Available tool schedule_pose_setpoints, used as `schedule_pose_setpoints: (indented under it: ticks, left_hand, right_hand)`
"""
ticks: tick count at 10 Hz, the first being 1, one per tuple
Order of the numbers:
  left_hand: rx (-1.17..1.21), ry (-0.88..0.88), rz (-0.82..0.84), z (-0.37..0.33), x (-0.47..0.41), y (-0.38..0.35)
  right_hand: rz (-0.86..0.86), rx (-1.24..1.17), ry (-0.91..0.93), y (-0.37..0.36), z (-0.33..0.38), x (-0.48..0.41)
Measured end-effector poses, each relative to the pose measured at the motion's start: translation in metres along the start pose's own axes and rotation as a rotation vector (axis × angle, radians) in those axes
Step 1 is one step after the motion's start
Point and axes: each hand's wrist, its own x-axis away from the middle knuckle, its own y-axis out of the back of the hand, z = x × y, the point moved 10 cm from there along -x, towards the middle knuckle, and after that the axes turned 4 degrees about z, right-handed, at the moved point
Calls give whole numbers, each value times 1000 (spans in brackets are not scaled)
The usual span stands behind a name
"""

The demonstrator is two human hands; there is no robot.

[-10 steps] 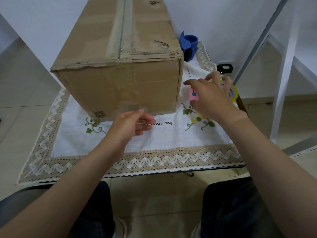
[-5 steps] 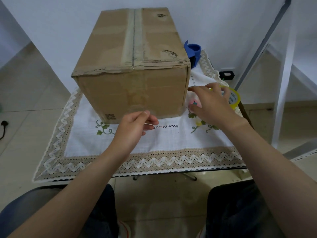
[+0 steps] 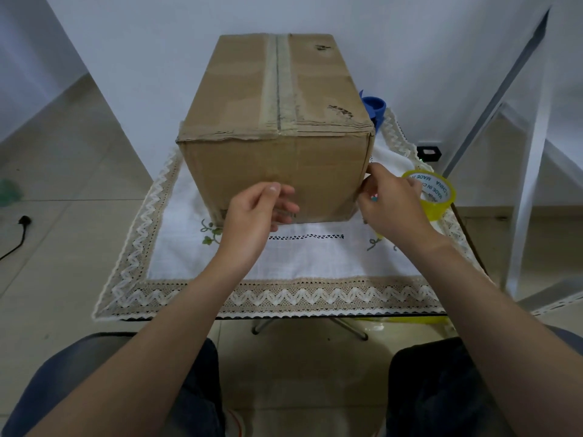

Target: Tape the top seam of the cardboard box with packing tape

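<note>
The cardboard box (image 3: 274,165) stands on the table, its top seam (image 3: 279,86) running away from me under a worn strip of old tape. My left hand (image 3: 257,212) is in front of the box's near face with thumb and forefinger pinched together. I cannot tell whether clear tape is between them. My right hand (image 3: 392,206) is at the box's lower right corner, curled around a small pink object (image 3: 374,197). The yellow packing tape roll (image 3: 437,193) lies on the cloth just behind that hand.
A white tablecloth (image 3: 315,260) with a lace border covers the small table. A blue tape dispenser (image 3: 373,110) stands behind the box at the right. A white metal frame (image 3: 530,171) rises to the right. A black cable (image 3: 15,238) lies on the floor at the left.
Both hands have risen toward the box. The left now covers its near face. The right has moved from the tape roll to the box's right corner with the pink object.
</note>
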Motion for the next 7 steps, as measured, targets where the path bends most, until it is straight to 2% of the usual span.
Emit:
schedule_pose_setpoints:
  ticks: [1, 2, 4, 5, 6, 7]
  left_hand:
    - [89, 30, 11, -2, -4, -2]
    - [9, 65, 23, 5, -4, -4]
    - [-31, 273, 93, 24, 10, 1]
    - [-16, 236, 91, 2, 26, 23]
    - [-62, 62, 66, -68, 42, 57]
    - [-33, -248, 82, -168, 81, 92]
  right_hand:
    - [7, 5, -27, 2, -1, 0]
    - [49, 33, -49, -3, -1, 3]
    - [139, 65, -89, -7, 5, 16]
    - [156, 9, -117, 18, 6, 30]
    - [48, -143, -52, 89, 36, 38]
    - [-232, -340, 196, 204, 95, 70]
